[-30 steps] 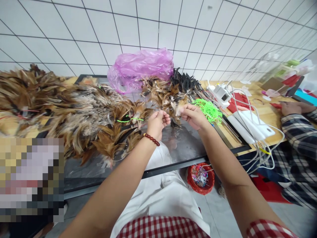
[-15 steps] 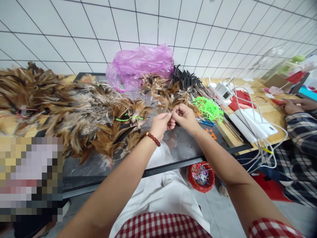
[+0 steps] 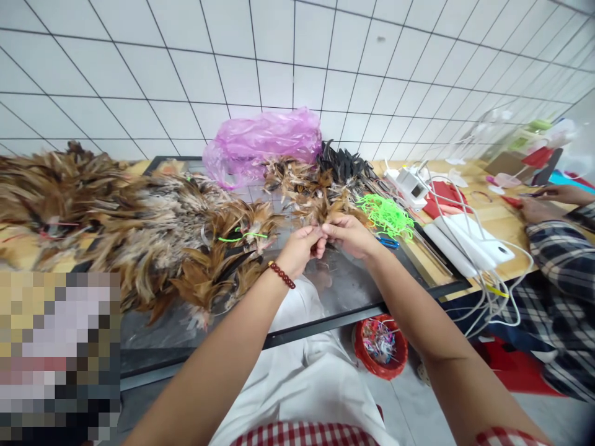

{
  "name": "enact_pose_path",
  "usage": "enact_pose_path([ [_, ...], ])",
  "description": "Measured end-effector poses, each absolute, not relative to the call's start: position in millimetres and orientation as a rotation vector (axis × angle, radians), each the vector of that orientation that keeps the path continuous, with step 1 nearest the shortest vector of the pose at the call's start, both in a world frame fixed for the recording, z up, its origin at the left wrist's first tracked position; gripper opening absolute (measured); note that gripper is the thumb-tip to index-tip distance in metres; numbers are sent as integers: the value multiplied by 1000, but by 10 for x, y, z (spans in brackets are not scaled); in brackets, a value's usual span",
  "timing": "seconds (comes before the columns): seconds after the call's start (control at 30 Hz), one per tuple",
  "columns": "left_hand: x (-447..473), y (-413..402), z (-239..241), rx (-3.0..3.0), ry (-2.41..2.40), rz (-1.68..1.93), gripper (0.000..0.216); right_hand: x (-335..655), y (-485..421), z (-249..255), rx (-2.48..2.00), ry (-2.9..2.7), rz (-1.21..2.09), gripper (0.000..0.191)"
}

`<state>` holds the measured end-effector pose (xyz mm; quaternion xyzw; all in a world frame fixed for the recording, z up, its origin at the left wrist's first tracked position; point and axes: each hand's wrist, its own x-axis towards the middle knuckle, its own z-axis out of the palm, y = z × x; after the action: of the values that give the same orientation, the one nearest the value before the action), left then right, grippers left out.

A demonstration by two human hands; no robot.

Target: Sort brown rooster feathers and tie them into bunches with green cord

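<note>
My left hand (image 3: 302,248), with a dark red bead bracelet at the wrist, is closed in a pinch above the dark tabletop. My right hand (image 3: 351,234) meets it, thumb and fingers pinched at the same spot. Whatever lies between the fingertips is too small to make out. Brown feathers (image 3: 325,203) spread just beyond both hands, but whether they are held cannot be told. To the left lies a large heap of brown and pale feathers (image 3: 158,217), with a green cord (image 3: 244,236) across part of it. Bright green cords (image 3: 387,217) are piled right of my right hand, beside blue-handled snips (image 3: 387,242).
A pink plastic bag (image 3: 264,145) and black feathers (image 3: 344,164) lie against the tiled wall. White cables and a white power strip (image 3: 483,232) occupy the right side. Below the table edge stands a red bin (image 3: 381,347) with scraps. Another person's hands (image 3: 542,207) work at far right.
My right hand's fingers have straightened and lowered somewhat, while both hands stay together at the fingertips. The whole view has shifted, so the table sits a little lower in the picture.
</note>
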<state>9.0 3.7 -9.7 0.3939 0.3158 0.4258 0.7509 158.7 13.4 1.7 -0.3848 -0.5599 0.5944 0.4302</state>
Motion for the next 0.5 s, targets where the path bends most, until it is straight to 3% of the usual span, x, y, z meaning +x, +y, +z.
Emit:
enact_pose_path([
  [0.27, 78, 22, -72, 924, 717, 837, 18, 1604, 175, 11, -1010, -1344, 1365, 40],
  [0.5, 22, 124, -67, 713, 776, 1228, 17, 1730, 242, -53, -1264, -1602, 890, 23],
])
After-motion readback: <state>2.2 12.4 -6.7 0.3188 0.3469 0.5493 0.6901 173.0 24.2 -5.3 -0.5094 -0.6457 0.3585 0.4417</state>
